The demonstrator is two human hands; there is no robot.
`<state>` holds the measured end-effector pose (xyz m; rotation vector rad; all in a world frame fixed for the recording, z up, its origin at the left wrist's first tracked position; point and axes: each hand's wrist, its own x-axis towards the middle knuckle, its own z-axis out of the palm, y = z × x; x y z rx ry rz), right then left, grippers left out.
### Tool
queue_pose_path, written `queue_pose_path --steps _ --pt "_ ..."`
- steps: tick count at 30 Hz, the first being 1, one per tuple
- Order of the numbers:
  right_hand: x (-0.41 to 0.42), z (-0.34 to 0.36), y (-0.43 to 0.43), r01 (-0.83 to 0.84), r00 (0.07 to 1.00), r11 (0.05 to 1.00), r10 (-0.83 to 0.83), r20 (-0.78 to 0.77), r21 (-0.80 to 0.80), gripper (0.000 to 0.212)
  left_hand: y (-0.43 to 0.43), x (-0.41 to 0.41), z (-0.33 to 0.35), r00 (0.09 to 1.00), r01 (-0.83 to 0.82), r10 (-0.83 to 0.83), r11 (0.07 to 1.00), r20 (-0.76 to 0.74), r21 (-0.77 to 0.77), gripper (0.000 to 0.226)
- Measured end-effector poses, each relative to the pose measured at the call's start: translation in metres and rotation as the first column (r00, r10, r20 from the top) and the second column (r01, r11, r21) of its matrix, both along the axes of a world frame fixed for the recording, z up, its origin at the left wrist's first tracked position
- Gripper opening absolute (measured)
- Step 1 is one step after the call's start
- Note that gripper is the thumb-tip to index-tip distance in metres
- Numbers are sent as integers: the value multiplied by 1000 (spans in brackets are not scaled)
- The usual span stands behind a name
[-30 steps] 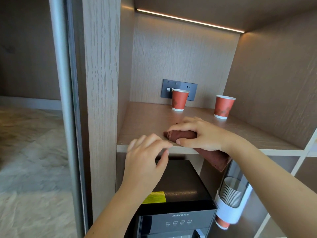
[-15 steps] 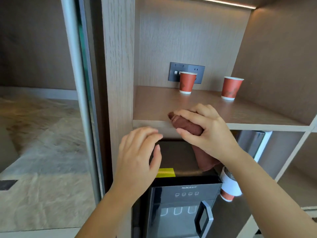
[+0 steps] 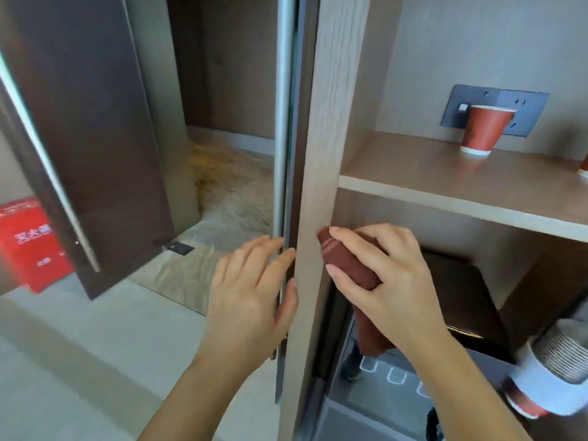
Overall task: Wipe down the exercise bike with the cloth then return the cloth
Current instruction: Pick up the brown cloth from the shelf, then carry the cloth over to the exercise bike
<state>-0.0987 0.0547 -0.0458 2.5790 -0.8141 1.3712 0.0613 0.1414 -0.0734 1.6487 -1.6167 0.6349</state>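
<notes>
My right hand (image 3: pixel 385 281) grips a folded dark red-brown cloth (image 3: pixel 345 261), holding it off the shelf and below the shelf's front edge; one end of the cloth hangs down under my palm. My left hand (image 3: pixel 251 294) is empty with its fingers spread, in front of the cabinet's upright wooden panel (image 3: pixel 321 154). No exercise bike is in view.
A wooden shelf (image 3: pixel 445 186) carries a red paper cup (image 3: pixel 483 128) in front of a grey wall socket (image 3: pixel 496 106). Below stands a black water dispenser (image 3: pixel 461 297), with a white cup holder (image 3: pixel 560 370) at the right. A dark open door (image 3: pixel 82 138) and a red box (image 3: pixel 28 243) are at the left.
My right hand has lifted the cloth off the shelf and brought it down and left. My view has swung left. My left hand has stayed empty and moved left with it.
</notes>
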Motion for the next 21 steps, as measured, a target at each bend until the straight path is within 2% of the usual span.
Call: queue_pose_path --steps 4,8,14,21 --pt "34 -17 21 -181 983 983 180 36 20 37 47 13 -12 976 -213 211 977 54 27 29" --pt "78 -29 52 -354 935 935 352 49 34 36 103 28 -16 907 -418 412 905 85 78 30" --pt "142 -29 125 -584 810 812 583 64 8 34 198 48 -15 757 -653 650 751 66 102 30" --pt "201 -24 255 -765 644 644 765 26 -4 35 336 69 -17 534 -836 845 531 -11 140 34"
